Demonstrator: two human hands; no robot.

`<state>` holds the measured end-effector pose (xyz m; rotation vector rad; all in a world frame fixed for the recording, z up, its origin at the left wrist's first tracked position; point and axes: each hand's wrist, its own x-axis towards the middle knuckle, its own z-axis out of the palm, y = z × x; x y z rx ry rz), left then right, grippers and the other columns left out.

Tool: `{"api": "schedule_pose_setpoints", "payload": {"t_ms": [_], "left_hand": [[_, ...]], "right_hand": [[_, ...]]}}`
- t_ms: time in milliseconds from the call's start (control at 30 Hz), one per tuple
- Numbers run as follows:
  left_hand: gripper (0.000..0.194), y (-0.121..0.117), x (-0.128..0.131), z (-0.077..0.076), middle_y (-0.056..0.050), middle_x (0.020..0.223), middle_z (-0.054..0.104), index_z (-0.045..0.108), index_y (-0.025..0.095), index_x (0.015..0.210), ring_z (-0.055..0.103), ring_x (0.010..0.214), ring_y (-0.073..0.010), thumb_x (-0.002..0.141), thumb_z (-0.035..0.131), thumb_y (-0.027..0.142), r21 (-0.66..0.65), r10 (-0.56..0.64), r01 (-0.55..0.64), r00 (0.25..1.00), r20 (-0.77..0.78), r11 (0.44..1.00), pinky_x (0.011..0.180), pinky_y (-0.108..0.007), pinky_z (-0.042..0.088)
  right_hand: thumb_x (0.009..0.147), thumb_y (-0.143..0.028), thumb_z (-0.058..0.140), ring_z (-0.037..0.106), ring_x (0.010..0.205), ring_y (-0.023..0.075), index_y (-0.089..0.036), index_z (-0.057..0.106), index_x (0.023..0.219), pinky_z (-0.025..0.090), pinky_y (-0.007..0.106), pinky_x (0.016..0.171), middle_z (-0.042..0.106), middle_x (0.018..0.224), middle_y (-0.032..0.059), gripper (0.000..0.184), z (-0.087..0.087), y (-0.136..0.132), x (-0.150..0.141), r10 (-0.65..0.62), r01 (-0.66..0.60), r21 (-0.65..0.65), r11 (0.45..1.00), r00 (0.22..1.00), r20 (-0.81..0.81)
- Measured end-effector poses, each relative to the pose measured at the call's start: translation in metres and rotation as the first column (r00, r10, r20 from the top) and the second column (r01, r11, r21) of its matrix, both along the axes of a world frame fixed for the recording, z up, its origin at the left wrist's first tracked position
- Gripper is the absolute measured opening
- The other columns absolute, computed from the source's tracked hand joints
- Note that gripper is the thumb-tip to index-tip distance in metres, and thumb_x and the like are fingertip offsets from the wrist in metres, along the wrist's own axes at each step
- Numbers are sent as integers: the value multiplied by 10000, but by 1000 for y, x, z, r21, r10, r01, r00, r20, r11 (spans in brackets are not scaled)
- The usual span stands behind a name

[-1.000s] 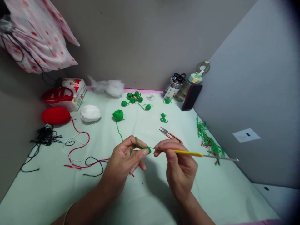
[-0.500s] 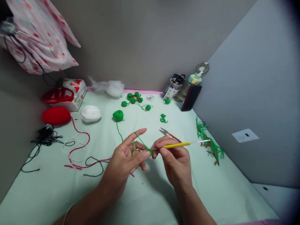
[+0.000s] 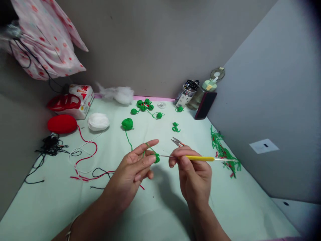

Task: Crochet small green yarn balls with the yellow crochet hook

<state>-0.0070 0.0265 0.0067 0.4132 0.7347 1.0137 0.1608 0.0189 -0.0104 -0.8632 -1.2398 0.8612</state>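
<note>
Between thumb and fingers, my left hand (image 3: 136,165) pinches a small green crochet piece (image 3: 156,158). Green yarn loops over its raised index finger, and a strand runs back to the green yarn ball (image 3: 127,124). My right hand (image 3: 194,172) is closed round the yellow handle of a crochet hook (image 3: 202,158), held like a pencil. The hook's thin metal shaft points left, its tip at the green piece; whether a loop sits on it is too small to tell. Scissors (image 3: 177,142) lie behind my right hand, their handles hidden.
Red (image 3: 62,124) and white yarn balls (image 3: 98,122) lie left with tangled black yarn (image 3: 52,144). Small green crocheted balls (image 3: 144,105) sit at the back near white stuffing (image 3: 122,95). A pen cup (image 3: 185,94), bottle (image 3: 197,98) and phone (image 3: 205,105) stand back right; green yarn scraps (image 3: 223,150) lie right.
The hook went left into the green piece, then drew back right with my right hand. My left index finger has lifted, stretching the yarn, while the left hand keeps its pinch.
</note>
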Motion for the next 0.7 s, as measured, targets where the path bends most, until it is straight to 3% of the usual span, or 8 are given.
{"api": "schedule_pose_setpoints", "payload": {"t_ms": [100, 200, 433, 567, 700], "left_hand": [[431, -3, 3, -2, 45, 854, 671, 785, 242, 1230, 395, 465, 6, 812, 891, 223, 91, 5, 4, 995, -95, 996, 546, -183, 512], [435, -6, 6, -3, 34, 852, 671, 782, 243, 1238, 436, 501, -15, 817, 889, 268, 150, 20, 4, 987, -162, 989, 539, -184, 493], [495, -8, 4, -3, 11, 855, 661, 745, 250, 1319, 552, 549, -59, 845, 856, 338, 148, 12, 31, 960, -279, 988, 481, -183, 370], [491, -9, 3, -4, -13, 959, 693, 740, 249, 1330, 482, 519, -34, 860, 841, 350, 158, 12, 36, 956, -294, 987, 551, -217, 475], [419, -7, 3, -6, 13, 934, 664, 783, 253, 1253, 390, 485, -10, 852, 852, 352, 175, 39, 4, 970, -241, 985, 622, -251, 563]], "right_hand": [[1005, -275, 694, 666, 747, 156, -262, 826, 977, 555, 306, 692, 727, 878, 31, 135, -1, 3, -1, 111, -119, -84, 989, 989, -97], [1002, -262, 703, 689, 873, 174, -272, 838, 998, 564, 303, 740, 771, 983, 53, 135, -4, 2, -2, 124, -130, -101, 986, 990, -68], [1021, -255, 682, 700, 883, 143, -299, 832, 1049, 574, 272, 776, 794, 1028, 24, 158, -6, 1, 0, 162, -171, -115, 979, 983, -82], [1005, -281, 711, 687, 817, 120, -280, 833, 1020, 568, 250, 764, 795, 985, 15, 124, -4, 2, 0, 160, -179, -127, 976, 977, -141], [983, -340, 739, 676, 722, 102, -243, 827, 953, 562, 232, 710, 794, 920, 20, 134, 2, 4, -2, 136, -189, -188, 964, 956, -259]]}}
